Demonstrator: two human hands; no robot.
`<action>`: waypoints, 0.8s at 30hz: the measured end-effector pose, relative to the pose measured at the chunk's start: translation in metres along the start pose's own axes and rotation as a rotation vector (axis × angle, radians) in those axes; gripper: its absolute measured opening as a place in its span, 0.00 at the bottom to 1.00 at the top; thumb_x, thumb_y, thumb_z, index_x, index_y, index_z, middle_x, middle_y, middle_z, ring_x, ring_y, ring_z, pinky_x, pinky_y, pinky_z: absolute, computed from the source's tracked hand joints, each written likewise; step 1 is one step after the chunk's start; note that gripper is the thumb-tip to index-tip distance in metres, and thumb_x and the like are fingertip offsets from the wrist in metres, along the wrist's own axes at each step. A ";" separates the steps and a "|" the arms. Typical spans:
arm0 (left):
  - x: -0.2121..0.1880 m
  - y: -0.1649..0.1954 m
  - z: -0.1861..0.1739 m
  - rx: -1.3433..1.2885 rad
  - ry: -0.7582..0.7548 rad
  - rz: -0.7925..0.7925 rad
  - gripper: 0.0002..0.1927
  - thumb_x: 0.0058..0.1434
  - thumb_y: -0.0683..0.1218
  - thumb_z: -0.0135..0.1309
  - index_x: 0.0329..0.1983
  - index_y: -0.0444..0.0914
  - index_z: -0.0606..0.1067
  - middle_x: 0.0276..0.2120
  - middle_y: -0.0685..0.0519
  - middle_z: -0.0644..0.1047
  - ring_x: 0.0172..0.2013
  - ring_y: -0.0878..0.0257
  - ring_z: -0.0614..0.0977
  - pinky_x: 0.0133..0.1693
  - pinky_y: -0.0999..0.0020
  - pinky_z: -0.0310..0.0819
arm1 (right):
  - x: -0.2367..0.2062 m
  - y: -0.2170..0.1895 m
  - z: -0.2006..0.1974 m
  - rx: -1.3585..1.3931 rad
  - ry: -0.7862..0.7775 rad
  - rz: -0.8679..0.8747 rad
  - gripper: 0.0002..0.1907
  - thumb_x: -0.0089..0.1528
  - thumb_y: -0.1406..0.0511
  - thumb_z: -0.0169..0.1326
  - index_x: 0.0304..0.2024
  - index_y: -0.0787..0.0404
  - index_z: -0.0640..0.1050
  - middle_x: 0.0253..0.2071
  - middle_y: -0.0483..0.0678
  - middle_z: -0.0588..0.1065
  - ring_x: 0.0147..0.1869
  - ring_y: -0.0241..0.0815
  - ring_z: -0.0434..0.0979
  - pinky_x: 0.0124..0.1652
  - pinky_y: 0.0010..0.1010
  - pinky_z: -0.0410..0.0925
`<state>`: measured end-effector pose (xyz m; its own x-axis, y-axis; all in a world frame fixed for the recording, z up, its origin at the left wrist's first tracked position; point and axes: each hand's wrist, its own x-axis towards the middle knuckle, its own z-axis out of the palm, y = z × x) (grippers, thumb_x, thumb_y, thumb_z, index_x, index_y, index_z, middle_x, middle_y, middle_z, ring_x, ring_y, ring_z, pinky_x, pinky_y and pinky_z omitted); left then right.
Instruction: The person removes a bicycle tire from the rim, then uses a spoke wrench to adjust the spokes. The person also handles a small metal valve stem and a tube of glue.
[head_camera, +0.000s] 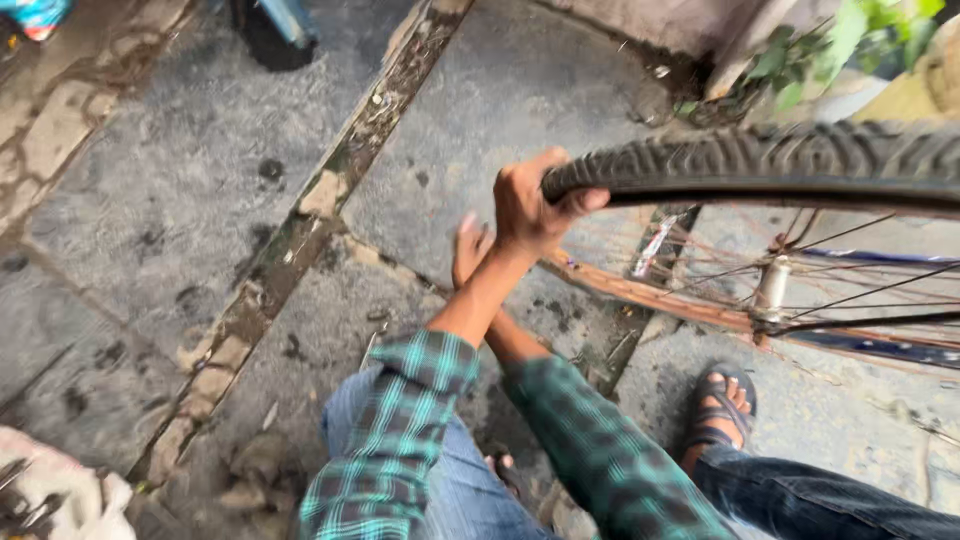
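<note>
Head view, single frame, looking down at a paved stone floor.

Item 1: bicycle tyre (760, 160), black, knobbly tread, arcing from centre to 3 o'clock. Mounted on a rusty rim (650, 295) with thin spokes (860, 290) running to a hub near 3 o'clock.

Item 2: left hand (530, 205), at centre. Fingers curled over the tread and thumb under it, clamped tight on the tyre's near end.

Item 3: right hand (470, 250), just behind and below the left one at 9 o'clock of it. Mostly hidden; fingers look loosely spread, touching nothing that can be made out. Whether it presses the rim cannot be told.

Item 4: both forearms in green checked sleeves (400, 430), blue jeans below, at 6 o'clock.

Item 5: sandalled foot (720, 405) at 4 o'clock, resting near the lower rim.

Item 6: white cloth with metal tools (40, 495) at 8 o'clock; green plant (850, 40) at 1 o'clock.

Risk note, as judgement: the grip sits on one short stretch of tread, so the tyre could slip free and snap back. Fingers near the rim edge and spokes could be pinched if the wheel turns. The foot lies close enough to be struck.
</note>
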<state>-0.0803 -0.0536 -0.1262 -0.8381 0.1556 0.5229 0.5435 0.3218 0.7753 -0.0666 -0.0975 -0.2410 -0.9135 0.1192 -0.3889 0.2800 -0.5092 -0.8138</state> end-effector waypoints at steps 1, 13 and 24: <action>0.002 -0.002 0.000 -0.032 -0.020 0.019 0.44 0.54 0.84 0.46 0.26 0.38 0.74 0.16 0.55 0.71 0.20 0.63 0.78 0.25 0.64 0.69 | -0.012 0.015 -0.021 -0.270 -0.047 -0.060 0.22 0.69 0.49 0.45 0.40 0.62 0.74 0.27 0.53 0.67 0.31 0.51 0.67 0.32 0.42 0.60; 0.012 0.054 -0.014 0.026 0.016 0.269 0.40 0.63 0.79 0.46 0.46 0.38 0.76 0.34 0.50 0.80 0.36 0.57 0.85 0.39 0.62 0.78 | -0.097 -0.026 -0.169 -0.995 -0.038 -0.422 0.21 0.68 0.56 0.54 0.30 0.67 0.69 0.22 0.59 0.65 0.25 0.55 0.61 0.30 0.43 0.61; 0.046 0.218 0.059 0.267 -0.135 0.511 0.41 0.59 0.80 0.44 0.34 0.37 0.76 0.28 0.50 0.76 0.30 0.54 0.82 0.31 0.56 0.76 | -0.136 -0.060 -0.210 -0.710 0.183 -0.669 0.19 0.69 0.60 0.54 0.29 0.66 0.70 0.20 0.49 0.62 0.26 0.36 0.59 0.27 0.33 0.60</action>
<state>-0.0036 0.0785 0.0463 -0.4815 0.4647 0.7431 0.8637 0.3958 0.3122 0.1028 0.0961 -0.2303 -0.9050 0.3562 0.2327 -0.1100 0.3325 -0.9367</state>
